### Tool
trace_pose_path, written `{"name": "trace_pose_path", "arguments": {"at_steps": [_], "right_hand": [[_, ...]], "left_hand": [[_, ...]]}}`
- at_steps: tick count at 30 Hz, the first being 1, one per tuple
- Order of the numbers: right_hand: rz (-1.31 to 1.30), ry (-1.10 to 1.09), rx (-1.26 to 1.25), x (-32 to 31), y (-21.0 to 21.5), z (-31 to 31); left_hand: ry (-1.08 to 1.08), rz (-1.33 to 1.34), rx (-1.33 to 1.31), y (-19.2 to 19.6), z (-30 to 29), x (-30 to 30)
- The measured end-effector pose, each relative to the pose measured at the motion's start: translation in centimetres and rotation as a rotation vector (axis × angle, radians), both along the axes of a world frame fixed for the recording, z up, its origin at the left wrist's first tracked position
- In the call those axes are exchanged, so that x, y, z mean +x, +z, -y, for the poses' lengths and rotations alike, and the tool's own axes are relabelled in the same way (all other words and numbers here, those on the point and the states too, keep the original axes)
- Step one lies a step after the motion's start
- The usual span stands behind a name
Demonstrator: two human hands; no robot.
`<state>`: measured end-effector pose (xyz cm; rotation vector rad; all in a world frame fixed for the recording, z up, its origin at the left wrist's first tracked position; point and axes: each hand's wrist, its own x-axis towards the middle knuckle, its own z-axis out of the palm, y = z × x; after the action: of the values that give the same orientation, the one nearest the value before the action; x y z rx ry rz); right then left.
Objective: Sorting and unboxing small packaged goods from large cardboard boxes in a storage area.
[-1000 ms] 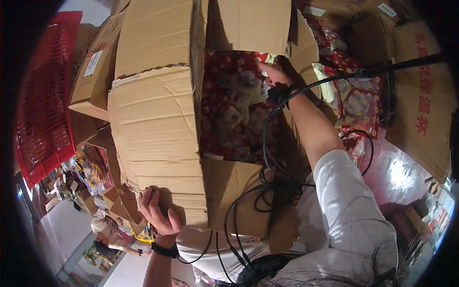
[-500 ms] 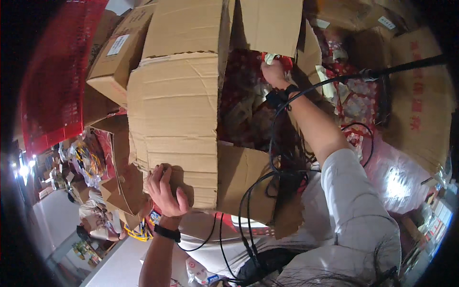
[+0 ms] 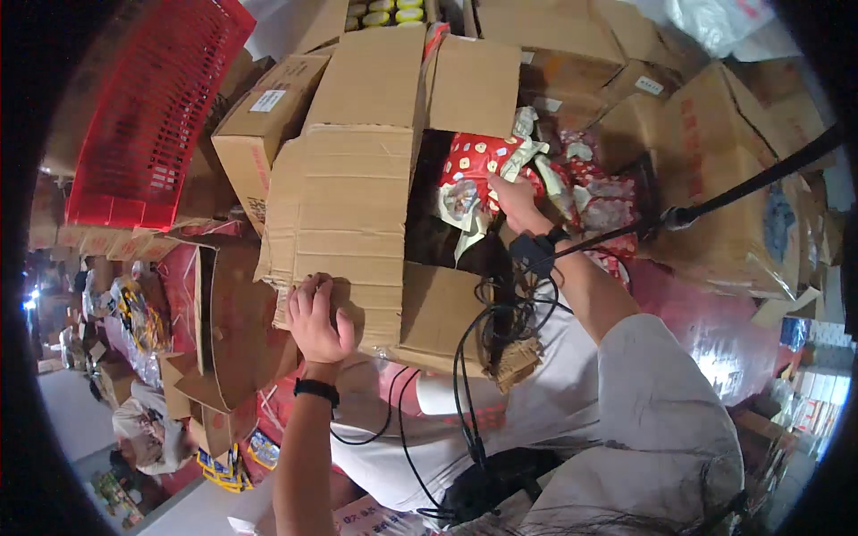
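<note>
A large brown cardboard box (image 3: 349, 205) stands open in front of me, flaps spread. My left hand (image 3: 317, 317) grips the edge of its near left flap. Above the box's opening, my right hand (image 3: 514, 201) is closed on a red packet with yellow and white print (image 3: 474, 161), lifted over the dark inside. Black cables (image 3: 487, 339) hang from my right wrist down across the box's front flap.
A red plastic crate (image 3: 147, 116) leans at the upper left. Stacked cardboard boxes (image 3: 715, 152) fill the back and right, with more red packets (image 3: 599, 196) beside the open box. Smaller open boxes (image 3: 223, 357) and packaged goods lie at the lower left.
My right hand has come up out of the box holding a red packet. My left hand slid right along the flap edge, and my view shifted so the box sits lower.
</note>
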<state>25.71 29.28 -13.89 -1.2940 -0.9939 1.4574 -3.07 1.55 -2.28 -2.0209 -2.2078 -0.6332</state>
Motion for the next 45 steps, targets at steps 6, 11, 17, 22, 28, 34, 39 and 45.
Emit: {"name": "trace_pose_path", "arguments": {"at_steps": [6,11,17,22,28,34,39,45], "right_hand": [[-0.254,-0.02,-0.094,3.8,10.6,0.0],[-0.326,0.114,-0.158,11.8,21.2,1.5],[0.142,-0.115,0.442,23.8,20.9,-3.5],[-0.001,-0.383,-0.065,30.3,11.2,-8.3],[0.125,-0.185,-0.203,29.7,2.1,-5.0],[0.508,0.413,0.19,19.5,3.3,-3.7],[-0.255,0.268,-0.278,7.3,4.8,-1.3],[-0.066,0.506,-0.565,-1.5,-4.6,1.6]], "left_hand": [[0.023,-0.016,0.1,-0.3,0.1,0.2],[0.02,0.012,0.113,0.0,0.2,0.3],[0.037,0.021,0.125,0.2,0.3,0.5],[0.041,0.032,0.134,0.4,0.1,0.5],[0.056,0.046,0.119,0.0,0.3,0.3],[0.078,0.026,0.106,0.1,0.3,0.3],[0.08,0.038,0.084,0.4,0.3,0.5],[0.065,0.005,0.054,0.5,0.1,0.3]]}}
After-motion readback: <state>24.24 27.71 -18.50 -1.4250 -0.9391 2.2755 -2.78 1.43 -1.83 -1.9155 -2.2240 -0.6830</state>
